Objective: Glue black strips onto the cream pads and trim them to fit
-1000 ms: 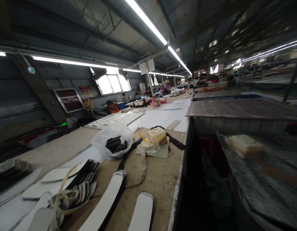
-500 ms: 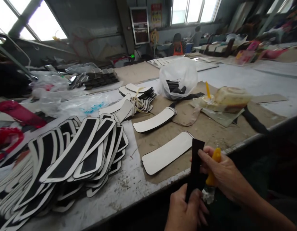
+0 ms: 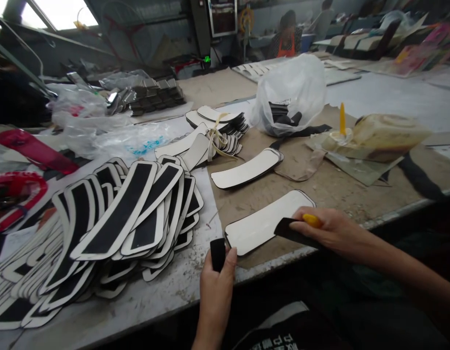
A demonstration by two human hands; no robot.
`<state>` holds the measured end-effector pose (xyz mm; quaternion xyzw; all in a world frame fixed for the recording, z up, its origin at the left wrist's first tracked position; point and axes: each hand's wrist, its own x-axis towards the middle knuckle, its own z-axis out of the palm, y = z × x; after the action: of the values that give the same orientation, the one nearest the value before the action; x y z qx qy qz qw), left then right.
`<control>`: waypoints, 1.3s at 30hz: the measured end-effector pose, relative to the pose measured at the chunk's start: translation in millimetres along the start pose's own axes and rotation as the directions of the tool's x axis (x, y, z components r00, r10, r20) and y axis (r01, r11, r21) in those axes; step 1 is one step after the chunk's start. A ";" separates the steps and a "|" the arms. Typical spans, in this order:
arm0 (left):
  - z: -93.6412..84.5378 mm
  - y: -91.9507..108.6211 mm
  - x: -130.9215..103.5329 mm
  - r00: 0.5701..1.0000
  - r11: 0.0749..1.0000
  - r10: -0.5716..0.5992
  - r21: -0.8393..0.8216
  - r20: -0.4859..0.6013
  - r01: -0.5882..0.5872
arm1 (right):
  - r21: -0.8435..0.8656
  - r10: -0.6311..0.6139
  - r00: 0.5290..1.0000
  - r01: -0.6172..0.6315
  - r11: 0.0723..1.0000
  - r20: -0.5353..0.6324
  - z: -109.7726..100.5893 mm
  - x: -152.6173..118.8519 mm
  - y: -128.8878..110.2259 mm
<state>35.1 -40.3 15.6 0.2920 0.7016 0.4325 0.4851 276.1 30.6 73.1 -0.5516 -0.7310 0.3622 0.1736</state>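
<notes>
Black strips [image 3: 218,254], 1 per hand [image 3: 215,284], now well apart

This is a workshop: a long, stained worktable [image 3: 186,274] carries heaps of matching cut pieces [image 3: 117,214], and a person [image 3: 274,44] in an orange apron [image 3: 286,47] is beyond it.

free: brown sheet [image 3: 334,182] between front panel [image 3: 265,222] and yellowish container [image 3: 387,137] | blocked: strip pile [image 3: 126,214] left, plastic bag [image 3: 301,85] behind
</notes>
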 end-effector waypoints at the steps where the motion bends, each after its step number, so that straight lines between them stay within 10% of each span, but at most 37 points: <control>1: 0.3 2.8 5.9 1.000 1.000 0.011 0.026 0.022 -0.011 | -0.038 -0.049 0.996 0.052 0.998 0.069 5.5 7.8 -8.0; 12: -1.2 4.2 26.8 0.981 0.990 -0.087 -0.093 0.172 0.104 | -0.366 -0.033 0.892 0.218 0.905 0.451 50.7 79.7 -60.7; 31: 3.6 12.1 42.5 0.967 0.976 -0.212 -0.019 0.138 0.217 | -0.464 -0.084 0.857 0.354 0.812 0.508 79.5 102.2 -50.9; 39: 4.4 1.0 47.3 0.982 0.986 -0.164 0.029 0.095 0.162 | -0.532 0.065 0.887 0.214 0.819 0.458 23.3 71.5 -28.5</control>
<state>22.2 0.7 -4.5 0.2595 0.7032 0.3693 0.5494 217.9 85.7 67.4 -0.4472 -0.8466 0.2395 -0.1607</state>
